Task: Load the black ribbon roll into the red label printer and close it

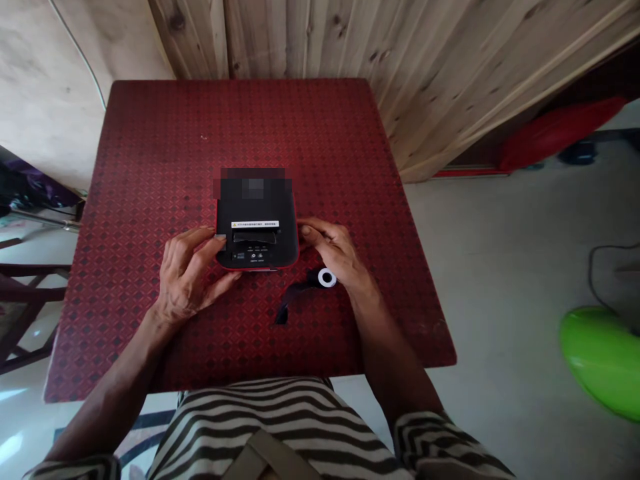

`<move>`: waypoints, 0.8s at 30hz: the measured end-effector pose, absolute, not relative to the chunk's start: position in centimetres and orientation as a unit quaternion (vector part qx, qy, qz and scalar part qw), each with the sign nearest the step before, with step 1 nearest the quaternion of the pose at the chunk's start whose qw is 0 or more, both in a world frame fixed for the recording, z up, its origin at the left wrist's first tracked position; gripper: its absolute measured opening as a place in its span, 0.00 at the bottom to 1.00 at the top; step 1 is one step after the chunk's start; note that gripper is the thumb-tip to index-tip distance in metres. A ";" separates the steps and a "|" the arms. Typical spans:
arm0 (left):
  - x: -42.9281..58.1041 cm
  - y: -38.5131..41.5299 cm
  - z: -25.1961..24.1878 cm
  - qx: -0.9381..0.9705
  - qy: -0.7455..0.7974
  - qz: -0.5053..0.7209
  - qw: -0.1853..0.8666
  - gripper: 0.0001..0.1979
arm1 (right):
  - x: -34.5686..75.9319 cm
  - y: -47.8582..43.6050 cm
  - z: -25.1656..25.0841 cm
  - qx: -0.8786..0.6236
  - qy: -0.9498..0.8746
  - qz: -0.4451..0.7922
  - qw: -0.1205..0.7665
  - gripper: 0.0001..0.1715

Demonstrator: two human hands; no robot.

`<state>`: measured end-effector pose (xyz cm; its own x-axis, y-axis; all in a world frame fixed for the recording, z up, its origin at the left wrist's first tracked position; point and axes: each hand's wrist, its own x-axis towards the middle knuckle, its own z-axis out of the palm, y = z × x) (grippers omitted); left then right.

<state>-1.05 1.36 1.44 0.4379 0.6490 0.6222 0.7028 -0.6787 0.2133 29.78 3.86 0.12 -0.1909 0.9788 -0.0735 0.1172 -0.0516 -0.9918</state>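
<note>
A small black device with a red edge (256,220), like a label printer, lies in the middle of the red patterned table (150,167). My left hand (193,273) rests against its left side with the fingers touching its lower left corner. My right hand (335,250) grips the device's right side, fingers curled onto the edge. Just below the right hand lies a small roll with a white core (327,277) and a loose black strip (295,297) trailing left across the cloth.
The table stands against a wooden plank wall (350,40). A chair frame (20,307) is at the left. On the floor to the right are a green round object (600,360) and a dark cable (597,273). A red object (555,133) lies under the wall.
</note>
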 end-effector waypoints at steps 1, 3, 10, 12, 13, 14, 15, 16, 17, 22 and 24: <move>-1.1 1.3 1.4 -0.844 -0.406 -0.348 0.037 0.31 | 29.9 3.9 0.1 -0.488 -0.556 0.539 0.404 0.32; -1.1 1.1 1.4 -0.838 -0.418 -0.349 0.035 0.30 | 30.0 3.8 0.0 -0.482 -0.552 0.549 0.402 0.31; -0.9 0.8 2.2 -0.836 -0.416 -0.357 0.012 0.36 | 30.0 3.8 0.1 -0.485 -0.551 0.549 0.400 0.29; -0.8 0.7 2.6 -0.832 -0.429 -0.353 -0.002 0.36 | 29.9 3.8 0.3 -0.483 -0.555 0.547 0.400 0.28; -0.8 0.7 2.8 -0.830 -0.434 -0.351 -0.005 0.36 | 29.9 3.8 0.3 -0.480 -0.557 0.547 0.400 0.28; -0.7 0.6 2.9 -0.827 -0.439 -0.350 -0.006 0.36 | 29.9 3.8 0.4 -0.479 -0.559 0.546 0.401 0.28; -0.6 0.6 3.0 -0.825 -0.444 -0.350 -0.006 0.36 | 29.9 3.8 0.5 -0.478 -0.561 0.544 0.401 0.28; -0.5 0.6 3.1 -0.823 -0.449 -0.350 -0.007 0.36 | 29.9 3.7 0.6 -0.477 -0.564 0.543 0.400 0.28; -0.4 0.6 3.2 -0.821 -0.451 -0.349 -0.010 0.36 | 29.9 3.7 0.7 -0.478 -0.567 0.540 0.399 0.28; -0.3 0.9 2.9 -0.822 -0.446 -0.352 -0.025 0.33 | 29.9 3.7 0.9 -0.481 -0.576 0.527 0.399 0.28; -0.3 0.9 2.6 -0.820 -0.444 -0.360 -0.023 0.32 | 29.9 3.7 0.8 -0.482 -0.585 0.521 0.392 0.27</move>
<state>-0.31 0.92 2.57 0.3467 0.7443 0.5708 0.7116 -0.6052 0.3569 29.92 3.74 0.80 -0.2278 0.9727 -0.0436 0.1543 -0.0081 -0.9880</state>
